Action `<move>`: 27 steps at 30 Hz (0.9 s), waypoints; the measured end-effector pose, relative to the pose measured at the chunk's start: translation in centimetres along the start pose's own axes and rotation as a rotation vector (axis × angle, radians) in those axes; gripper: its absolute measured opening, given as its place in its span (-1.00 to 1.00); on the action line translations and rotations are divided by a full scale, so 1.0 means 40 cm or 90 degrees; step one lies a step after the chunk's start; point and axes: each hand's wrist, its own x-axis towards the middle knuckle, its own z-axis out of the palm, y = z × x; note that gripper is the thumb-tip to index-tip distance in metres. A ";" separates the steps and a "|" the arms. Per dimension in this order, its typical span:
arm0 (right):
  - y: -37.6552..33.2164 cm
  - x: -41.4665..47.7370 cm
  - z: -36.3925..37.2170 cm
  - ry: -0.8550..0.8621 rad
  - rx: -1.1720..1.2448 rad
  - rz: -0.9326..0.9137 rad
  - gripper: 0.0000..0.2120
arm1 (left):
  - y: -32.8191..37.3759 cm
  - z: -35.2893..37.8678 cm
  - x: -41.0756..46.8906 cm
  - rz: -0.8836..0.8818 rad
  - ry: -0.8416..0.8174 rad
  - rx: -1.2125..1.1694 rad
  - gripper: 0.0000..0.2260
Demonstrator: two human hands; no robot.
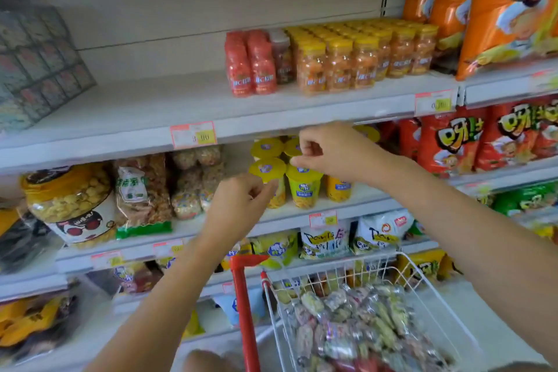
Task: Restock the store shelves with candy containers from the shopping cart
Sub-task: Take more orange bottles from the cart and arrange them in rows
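left grip (241,199) is pinching the rim of a yellow-lidded candy cup (267,167) on the middle shelf (371,199); right grip (326,154) is curling onto the lid of the neighbouring cup (305,190); shopping cart (243,296) is standing below, holding wrapped sweets (356,332)

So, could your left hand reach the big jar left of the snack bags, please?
Probably yes: the left hand is at a yellow-lidded cup on the same shelf, and the big jar stands at the front with nothing before it.
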 end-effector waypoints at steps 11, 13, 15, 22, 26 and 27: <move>0.375 -0.476 0.504 -0.407 0.113 0.424 -0.80 | -0.103 0.463 -0.286 -0.187 -0.620 0.006 -0.90; 0.398 -0.547 0.569 -0.451 0.122 0.468 -0.85 | -0.103 0.528 -0.322 -0.183 -0.675 0.048 -0.91; 0.409 -0.601 0.620 -0.503 0.106 0.485 -0.85 | -0.103 0.589 -0.365 -0.184 -0.715 0.065 -0.89; 0.405 -0.682 0.722 -0.590 0.017 0.471 -0.73 | -0.086 0.733 -0.495 0.052 -0.704 0.235 -0.47; 0.419 -0.690 0.764 -0.641 -0.025 0.414 -0.80 | -0.067 0.764 -0.498 0.016 -0.685 0.287 -0.49; 0.431 -0.693 0.779 -0.652 -0.032 0.405 -0.78 | -0.063 0.770 -0.497 0.012 -0.673 0.280 -0.53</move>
